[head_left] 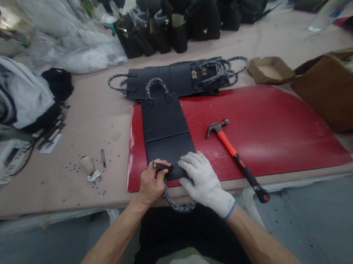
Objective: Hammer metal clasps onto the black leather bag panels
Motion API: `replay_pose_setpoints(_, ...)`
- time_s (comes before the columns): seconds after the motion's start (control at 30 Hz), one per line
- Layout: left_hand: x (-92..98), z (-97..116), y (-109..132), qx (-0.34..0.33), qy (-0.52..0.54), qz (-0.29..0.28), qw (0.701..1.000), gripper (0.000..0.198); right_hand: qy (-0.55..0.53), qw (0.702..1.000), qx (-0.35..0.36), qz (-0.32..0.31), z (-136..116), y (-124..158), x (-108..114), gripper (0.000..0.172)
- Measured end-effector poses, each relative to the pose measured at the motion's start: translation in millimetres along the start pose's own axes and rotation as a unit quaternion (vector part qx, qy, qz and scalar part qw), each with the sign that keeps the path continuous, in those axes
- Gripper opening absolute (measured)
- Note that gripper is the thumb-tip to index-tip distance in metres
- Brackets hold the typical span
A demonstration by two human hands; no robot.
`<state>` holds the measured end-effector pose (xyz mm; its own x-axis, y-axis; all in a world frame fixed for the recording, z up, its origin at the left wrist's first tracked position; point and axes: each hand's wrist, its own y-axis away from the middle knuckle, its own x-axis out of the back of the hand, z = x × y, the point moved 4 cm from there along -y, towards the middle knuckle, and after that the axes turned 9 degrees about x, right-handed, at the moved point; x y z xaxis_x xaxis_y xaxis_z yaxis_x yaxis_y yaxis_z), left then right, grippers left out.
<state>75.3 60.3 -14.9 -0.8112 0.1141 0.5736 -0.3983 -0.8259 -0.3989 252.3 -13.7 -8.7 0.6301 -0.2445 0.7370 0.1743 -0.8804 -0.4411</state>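
My bare left hand [152, 185] is closed around a short dark metal punch [161, 166], which lies tilted over the near end of a black leather bag panel [171, 125]. My right hand [201, 178], in a white knit glove with a blue cuff edge, rests flat on the panel's near right corner with its fingers extended. The panel lies lengthwise on a red board [278, 126]. One plastic-wrapped handle [158, 84] loops from its far end, and another wrapped handle [179, 206] hangs at the near end. To the right, a claw hammer [230, 148] with an orange and black grip lies on the board.
More black bag panels [169, 77] with wrapped handles are stacked beyond. Finished-looking black bags [204, 17] stand at the back. A small metal rod [103, 159], a pale bulb-shaped item [87, 165] and scattered black bits lie left. Cardboard boxes [332, 87] stand right.
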Motion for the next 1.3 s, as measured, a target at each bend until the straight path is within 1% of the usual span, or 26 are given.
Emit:
replay_pose_setpoints(0.07, -0.3, -0.4, -0.9, 0.002, 0.008, -0.007, 1.0, 0.014, -0.013, 1.0, -0.001, 0.023, 0.6, -1.6, 7.3, 0.043)
replay_pose_setpoints(0.13, -0.5, -0.9, -1.5, 0.004, 0.017, -0.013, 1.0, 0.015, -0.001, 0.998, -0.019, 0.055, 6.5, -1.0, 21.4, 0.039)
replay_pose_setpoints(0.2, -0.6, -1.5, -2.0, 0.009, 0.021, -0.013, 1.0, 0.015, 0.058, 0.992, -0.061, 0.089, 18.6, 3.9, 41.6, 0.037)
replay_pose_setpoints(0.27, -1.1, -1.7, -2.6, 0.01, 0.022, -0.012, 1.0, 0.015, 0.149, 0.976, -0.129, 0.09, 34.4, 12.9, 63.3, 0.039)
replay_pose_setpoints(0.3, -1.6, -1.7, -3.0, 0.009, 0.022, -0.012, 1.0, 0.015, 0.197, 0.963, -0.172, 0.07, 42.5, 18.2, 72.7, 0.042)
replay_pose_setpoints(0.33, -2.2, -1.6, -3.3, 0.007, 0.023, -0.014, 1.0, 0.015, 0.241, 0.945, -0.217, 0.035, 50.0, 23.4, 80.5, 0.045)
replay_pose_setpoints(0.4, -3.5, -1.6, -3.9, 0.004, 0.026, -0.015, 1.0, 0.015, 0.296, 0.908, -0.29, -0.056, 60.5, 31.6, 90.1, 0.049)
replay_pose_setpoints(0.47, -4.5, -1.8, -4.3, 0.002, 0.028, -0.016, 0.999, 0.014, 0.304, 0.883, -0.334, -0.128, 64.6, 34.6, 93.5, 0.046)
replay_pose_setpoints(0.5, -4.9, -1.8, -4.4, 0.0, 0.028, -0.015, 1.0, 0.014, 0.287, 0.878, -0.355, -0.145, 65.6, 34.4, 93.8, 0.043)
replay_pose_setpoints(0.57, -5.5, -1.8, -4.4, -0.004, 0.028, -0.015, 0.999, 0.013, 0.224, 0.875, -0.402, -0.15, 68.1, 32.3, 93.0, 0.037)
replay_pose_setpoints(0.63, -6.3, -2.0, -4.1, -0.008, 0.031, -0.018, 0.999, 0.013, 0.16, 0.87, -0.445, -0.136, 71.2, 29.4, 92.7, 0.032)
replay_pose_setpoints(0.7, -7.5, -2.7, -3.7, -0.008, 0.038, -0.022, 0.999, 0.014, 0.125, 0.869, -0.463, -0.121, 71.1, 25.0, 95.6, 0.027)
replay_pose_setpoints(0.77, -9.5, -3.6, -3.6, -0.006, 0.046, -0.027, 0.999, 0.015, 0.106, 0.876, -0.457, -0.111, 62.9, 18.5, 102.3, 0.022)
replay_pose_setpoints(0.8, -10.7, -4.0, -3.7, -0.006, 0.05, -0.031, 0.998, 0.015, 0.084, 0.883, -0.45, -0.102, 54.8, 14.5, 106.8, 0.021)
replay_pose_setpoints(0.87, -12.7, -4.6, -4.1, -0.006, 0.056, -0.037, 0.998, 0.015, -0.018, 0.903, -0.423, -0.065, 31.1, 5.2, 116.1, 0.027)
replay_pose_setpoints(0.93, -13.8, -5.2, -4.6, -0.004, 0.062, -0.039, 0.997, 0.015, -0.192, 0.911, -0.364, -0.001, 1.1, -5.9, 124.2, 0.032)
replay_pose_setpoints(0.97, -14.1, -5.5, -4.7, -0.001, 0.063, -0.04, 0.997, 0.015, -0.24, 0.915, -0.323, 0.008, -13.5, -11.2, 127.0, 0.033)
replay_pose_setpoints(1.0, -14.4, -5.8, -4.7, 0.001, 0.065, -0.04, 0.997, 0.015, -0.253, 0.925, -0.284, 0.011, -25.8, -15.4, 128.9, 0.033)
replay_pose_setpoints(1.03, -14.7, -6.0, -4.7, 0.002, 0.066, -0.04, 0.997, 0.016, -0.226, 0.943, -0.245, 0.004, -35.5, -18.7, 129.4, 0.032)
replay_pose_setpoints(1.07, -15.0, -6.3, -4.6, 0.004, 0.066, -0.039, 0.997, 0.016, -0.171, 0.963, -0.209, -0.011, -42.5, -21.0, 128.3, 0.032)
replay_pose_setpoints(1.1, -15.4, -6.6, -4.4, 0.005, 0.067, -0.039, 0.997, 0.017, -0.103, 0.978, -0.178, -0.033, -47.2, -22.6, 126.0, 0.03)
replay_pose_setpoints(1.13, -15.6, -6.8, -4.2, 0.007, 0.066, -0.037, 0.997, 0.018, -0.033, 0.986, -0.152, -0.061, -50.1, -23.9, 123.6, 0.028)
replay_pose_setpoints(1.2, -16.1, -6.7, -4.0, 0.007, 0.064, -0.034, 0.997, 0.018, 0.084, 0.983, -0.113, -0.116, -53.9, -27.2, 123.1, 0.024)
replay_pose_setpoints(1.23, -16.1, -6.3, -3.9, 0.006, 0.062, -0.033, 0.997, 0.018, 0.121, 0.979, -0.101, -0.128, -56.5, -29.9, 127.4, 0.023)
replay_pose_setpoints(1.27, -16.0, -5.8, -3.9, 0.004, 0.061, -0.033, 0.998, 0.017, 0.144, 0.978, -0.093, -0.118, -60.0, -33.2, 135.2, 0.024)
replay_pose_setpoints(1.3, -15.7, -5.3, -4.0, 0.004, 0.06, -0.034, 0.998, 0.017, 0.155, 0.98, -0.09, -0.086, -64.4, -36.7, 145.5, 0.024)
